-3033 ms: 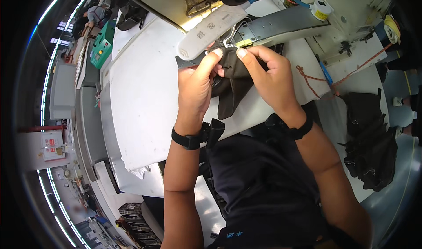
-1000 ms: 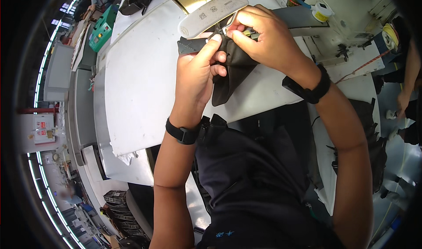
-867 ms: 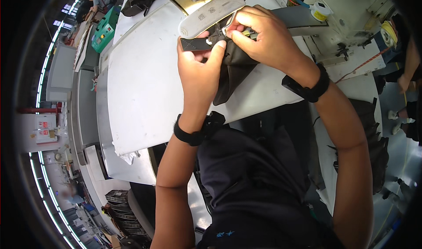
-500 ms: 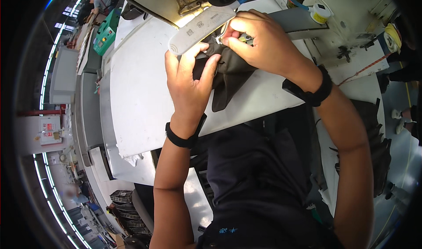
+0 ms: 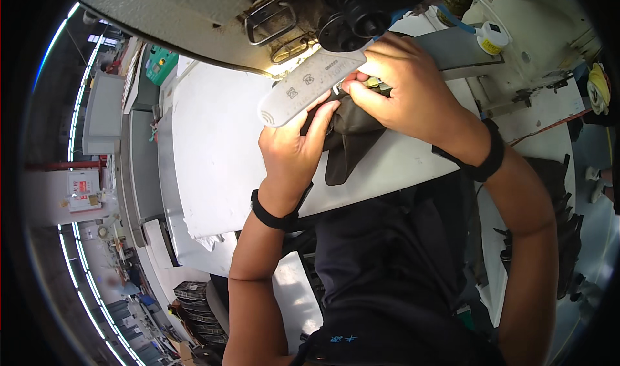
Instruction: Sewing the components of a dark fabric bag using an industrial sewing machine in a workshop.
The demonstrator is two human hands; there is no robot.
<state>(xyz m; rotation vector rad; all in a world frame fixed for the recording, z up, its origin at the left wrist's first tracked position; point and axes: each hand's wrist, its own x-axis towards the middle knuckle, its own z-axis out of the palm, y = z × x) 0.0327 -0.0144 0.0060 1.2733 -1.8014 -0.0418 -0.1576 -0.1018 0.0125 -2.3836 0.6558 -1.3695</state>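
Note:
A dark brown-olive cloth piece [image 5: 352, 143] lies bunched on the white sewing table [image 5: 219, 166], one pointed end hanging toward me. My left hand [image 5: 287, 150] grips its left side between thumb and fingers; the fingertips are partly hidden by the white lamp bar [image 5: 310, 85] of the sewing machine [image 5: 194, 24]. At the cloth's upper edge, beside a small bright metal part [image 5: 337, 87], my right hand [image 5: 407, 95] has thumb and forefinger pinched together. Whatever sits in that pinch is too small to make out. A yellow-green bit [image 5: 372, 82] shows under the right palm.
The machine's head with black knobs [image 5: 352, 14] hangs close above both hands. A small white round device [image 5: 492, 38] on a blue tube is at the upper right. Dark cloth pieces [image 5: 542, 172] hang at right. Left stands a green box [image 5: 160, 64]; plaid cloth [image 5: 194, 308] lies lower left.
My view has shifted, so the machine head shows more and the scene sits lower and further right. Both hands stay at the cloth under the lamp, with little change in grip.

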